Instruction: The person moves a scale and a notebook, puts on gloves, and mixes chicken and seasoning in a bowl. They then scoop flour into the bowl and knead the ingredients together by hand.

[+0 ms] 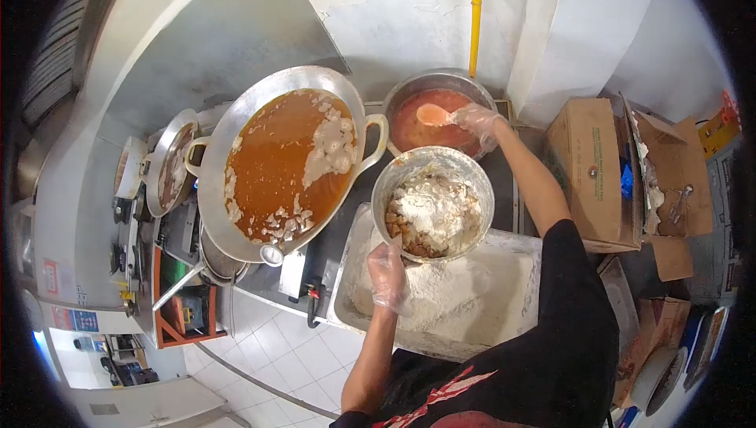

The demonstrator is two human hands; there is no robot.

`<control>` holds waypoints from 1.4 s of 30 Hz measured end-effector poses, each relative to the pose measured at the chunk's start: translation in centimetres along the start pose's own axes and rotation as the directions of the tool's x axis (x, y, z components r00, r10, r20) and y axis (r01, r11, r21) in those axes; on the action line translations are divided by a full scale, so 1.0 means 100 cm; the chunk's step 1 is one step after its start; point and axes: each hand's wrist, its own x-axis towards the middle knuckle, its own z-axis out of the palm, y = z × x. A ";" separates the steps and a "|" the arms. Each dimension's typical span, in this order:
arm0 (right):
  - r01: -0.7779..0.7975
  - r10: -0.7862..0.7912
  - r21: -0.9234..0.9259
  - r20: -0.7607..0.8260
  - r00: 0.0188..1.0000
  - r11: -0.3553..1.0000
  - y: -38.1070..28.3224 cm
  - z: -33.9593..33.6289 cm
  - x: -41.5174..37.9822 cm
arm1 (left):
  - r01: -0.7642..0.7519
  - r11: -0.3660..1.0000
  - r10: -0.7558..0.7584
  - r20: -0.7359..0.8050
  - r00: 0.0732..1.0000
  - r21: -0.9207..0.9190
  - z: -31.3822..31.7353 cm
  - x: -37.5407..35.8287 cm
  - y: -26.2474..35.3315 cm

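One bowl (435,211), edge in left fingers (383,258) | spoon (432,115) in right fingers (468,118)

One head-worn camera looks steeply down over both hands (431,201).

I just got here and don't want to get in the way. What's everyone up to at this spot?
One person in clear gloves is working. The left hand grips the edge of a bowl with flour-dusted pieces inside. The right hand holds a spoon over a pot of reddish liquid. A tray of flour lies nearest the person, and a big pan of brown liquid with pale bits stands to the left.
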 end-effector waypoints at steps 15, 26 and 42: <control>-0.020 -0.006 -0.316 -0.083 0.997 0.949 -0.241 -0.084 -0.117 | 0.013 0.999 -0.009 -0.092 0.996 0.036 0.014 0.005 0.030; -0.245 0.206 -0.080 -0.330 0.921 0.966 -0.016 -0.019 0.002 | 0.045 0.998 -0.047 -0.031 0.998 -0.054 0.015 -0.012 0.049; -0.024 0.032 -0.202 0.036 0.999 0.979 0.004 0.014 0.015 | -0.026 0.999 0.030 -0.072 0.997 0.047 0.014 -0.011 0.045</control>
